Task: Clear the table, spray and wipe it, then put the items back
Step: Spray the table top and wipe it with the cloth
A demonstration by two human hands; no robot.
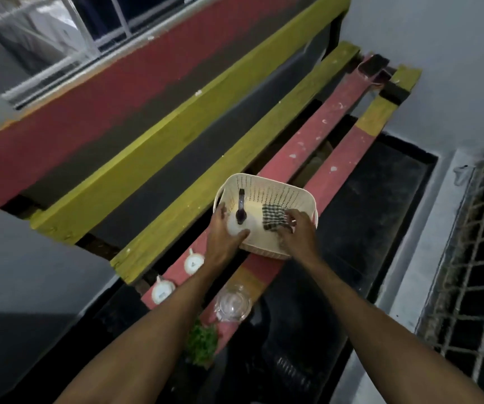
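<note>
A cream perforated basket (275,189) sits on the red bench slats (316,132). Inside it stands a white spray bottle (242,225) with a dark trigger head, and my left hand (223,231) is wrapped around the bottle's body. My right hand (296,231) grips a black-and-white checked cloth (274,217) at the basket's near right side. Two white cups (193,263) (162,290) rest on the slat nearer to me on the left. A clear glass bowl (232,304) and a bunch of green leaves (202,344) lie on the slat below them.
The table top (159,112) of painted red, yellow and grey planks stretches up and left of the bench. A black floor mat (380,205) lies to the right, with a metal grate (474,258) beyond it. A window frame (60,39) is at the upper left.
</note>
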